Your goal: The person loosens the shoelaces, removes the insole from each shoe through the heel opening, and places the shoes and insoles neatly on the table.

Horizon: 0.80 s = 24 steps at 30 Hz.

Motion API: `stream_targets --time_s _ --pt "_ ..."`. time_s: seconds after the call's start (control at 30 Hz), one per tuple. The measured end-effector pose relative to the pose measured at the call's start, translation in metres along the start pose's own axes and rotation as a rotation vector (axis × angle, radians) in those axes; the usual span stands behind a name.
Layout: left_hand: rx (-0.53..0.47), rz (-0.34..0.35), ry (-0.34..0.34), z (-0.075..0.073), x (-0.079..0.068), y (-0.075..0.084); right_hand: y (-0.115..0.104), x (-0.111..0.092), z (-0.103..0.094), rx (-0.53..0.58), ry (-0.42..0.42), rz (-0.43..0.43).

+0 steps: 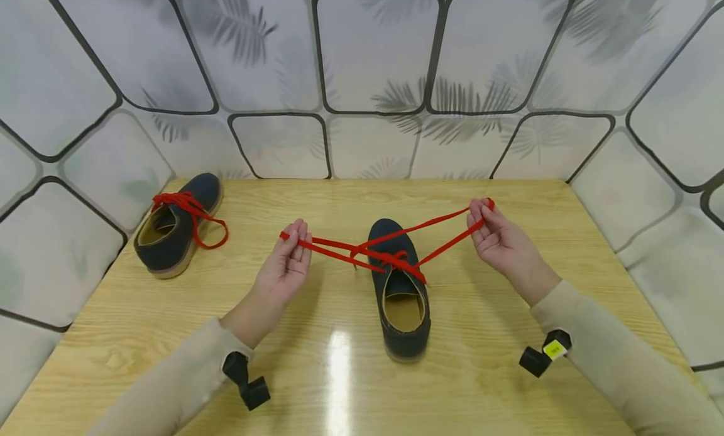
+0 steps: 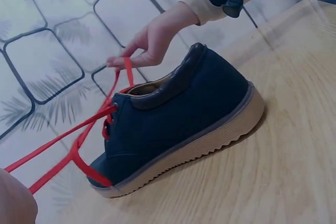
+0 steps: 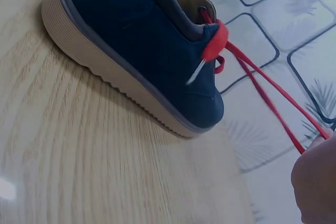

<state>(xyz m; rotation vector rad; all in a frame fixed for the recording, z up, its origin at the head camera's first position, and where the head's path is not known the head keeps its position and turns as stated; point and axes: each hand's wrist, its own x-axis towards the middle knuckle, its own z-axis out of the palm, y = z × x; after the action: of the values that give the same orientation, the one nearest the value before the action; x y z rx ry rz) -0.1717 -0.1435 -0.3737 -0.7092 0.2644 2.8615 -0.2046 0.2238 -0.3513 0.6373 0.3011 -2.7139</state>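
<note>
A dark navy shoe (image 1: 406, 340) stands on the table in the head view, its toe pointing away and its opening toward me. Red shoelace (image 1: 435, 220) crosses over its front and stretches out to both sides in loops. My left hand (image 1: 285, 269), left of the shoe, holds one loop at its thumb and fingers. To the right and slightly higher, my right hand (image 1: 498, 238) holds the other loop, drawn taut. A lace end with a pale tip (image 3: 196, 72) hangs against the shoe's side in the right wrist view. Both hands are apart from the shoe itself.
A second navy shoe (image 1: 164, 247) with red laces stands at the table's back left, one lace loop (image 1: 217, 238) trailing beside it. The wooden table (image 1: 271, 373) is bordered by patterned panels (image 1: 373, 59) at the back and sides.
</note>
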Motion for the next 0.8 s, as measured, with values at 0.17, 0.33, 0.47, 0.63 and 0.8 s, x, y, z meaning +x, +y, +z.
stream_targets --time_s 0.17,0.33,0.47,0.63,0.8 --pt "-0.055 0.013 0.006 0.004 -0.003 0.012 -0.012 -0.003 -0.002 0.025 -0.021 0.003" --pt "-0.114 0.033 0.019 0.007 -0.008 0.03 -0.027 -0.004 -0.006 0.062 -0.052 -0.008" --pt "-0.129 0.033 0.036 0.005 -0.011 0.046 -0.039 -0.004 -0.009 0.098 -0.026 -0.015" --pt "-0.084 -0.034 0.078 0.003 -0.012 0.066 -0.053 -0.005 -0.014 0.114 0.028 -0.028" --pt "-0.083 -0.112 0.171 -0.004 -0.011 0.08 -0.063 -0.006 -0.023 0.105 0.081 -0.008"
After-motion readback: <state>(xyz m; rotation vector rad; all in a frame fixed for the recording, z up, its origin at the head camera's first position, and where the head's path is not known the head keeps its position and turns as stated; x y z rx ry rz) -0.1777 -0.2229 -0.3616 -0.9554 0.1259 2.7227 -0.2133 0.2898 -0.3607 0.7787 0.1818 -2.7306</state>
